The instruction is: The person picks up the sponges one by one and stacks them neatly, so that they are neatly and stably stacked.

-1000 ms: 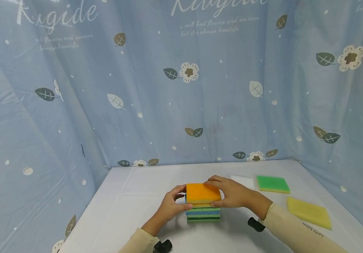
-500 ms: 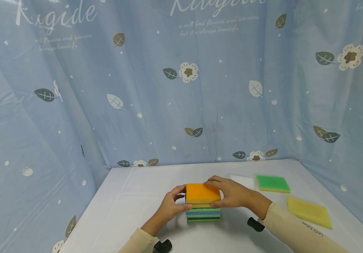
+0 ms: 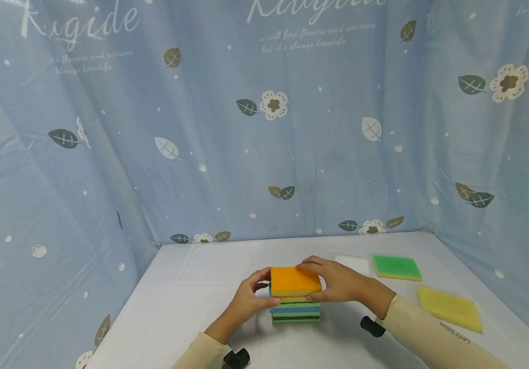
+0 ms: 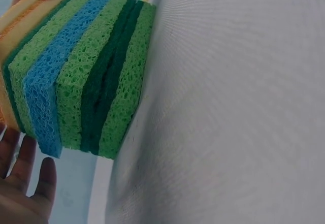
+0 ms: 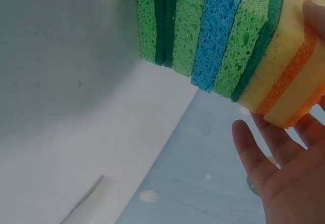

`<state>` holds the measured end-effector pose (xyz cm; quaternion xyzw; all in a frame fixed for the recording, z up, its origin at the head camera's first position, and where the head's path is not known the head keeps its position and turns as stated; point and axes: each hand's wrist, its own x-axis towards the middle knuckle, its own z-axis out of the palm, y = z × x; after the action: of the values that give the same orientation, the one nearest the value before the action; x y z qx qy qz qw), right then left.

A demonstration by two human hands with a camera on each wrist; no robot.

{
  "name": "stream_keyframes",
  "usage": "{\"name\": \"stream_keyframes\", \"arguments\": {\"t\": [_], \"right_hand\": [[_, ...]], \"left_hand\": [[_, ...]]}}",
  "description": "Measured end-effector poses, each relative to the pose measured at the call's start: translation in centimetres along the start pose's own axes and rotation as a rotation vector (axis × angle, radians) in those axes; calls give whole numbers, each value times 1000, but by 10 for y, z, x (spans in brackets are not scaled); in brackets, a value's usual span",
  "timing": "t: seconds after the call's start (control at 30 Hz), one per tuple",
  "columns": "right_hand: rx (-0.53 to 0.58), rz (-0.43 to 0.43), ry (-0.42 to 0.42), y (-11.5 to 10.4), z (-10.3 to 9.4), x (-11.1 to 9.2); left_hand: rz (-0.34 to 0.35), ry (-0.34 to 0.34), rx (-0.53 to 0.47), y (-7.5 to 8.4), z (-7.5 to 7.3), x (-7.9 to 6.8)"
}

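Curtain (image 3: 121,154): pale blue, printed with leaves and flowers; it hangs left of the left hand, runs on beyond both hands and continues to the right.
White table (image 3: 190,287): starts left of the left hand and reaches under both hands.
Left sleeve (image 3: 203,351): beige, nearer the wearer than the left hand; a black device (image 3: 237,358) sits at the wrist.
Left hand (image 3: 248,298): grasping the stack's upper left side, thumb at the near corner, fingers spread along the side.
Sponge stack (image 3: 295,295): upright on the table, between the two hands and touching both; from the bottom come green and dark green layers, a blue layer (image 3: 297,310), green again, then yellow and orange.
Orange top sponge (image 3: 295,281): uppermost, between the fingers of both hands.
Right hand (image 3: 338,282): grasping the upper right side, thumb in front, fingers over the far edge.
White piece (image 3: 354,264): flat, just beyond the right hand.
Green sponge (image 3: 397,267): yellow-edged, beyond the right wrist and to its right.
Right sleeve (image 3: 423,328): beige, lettered, behind the right hand.
Yellow sponge (image 3: 450,309): right of the right hand, near the forearm.
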<state>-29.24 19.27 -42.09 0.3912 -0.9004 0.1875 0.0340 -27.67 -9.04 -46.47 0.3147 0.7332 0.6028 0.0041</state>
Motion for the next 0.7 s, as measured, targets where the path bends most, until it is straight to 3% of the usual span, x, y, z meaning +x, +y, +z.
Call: {"name": "stream_keyframes", "arguments": {"t": [0.4,0.7], "right_hand": [[58,151,-8,12,-5,-25],[37,194,-17,34,-9,-53]], "left_hand": [[25,16,-1,5,0,1],[34,31,22,8,0,1]]}}
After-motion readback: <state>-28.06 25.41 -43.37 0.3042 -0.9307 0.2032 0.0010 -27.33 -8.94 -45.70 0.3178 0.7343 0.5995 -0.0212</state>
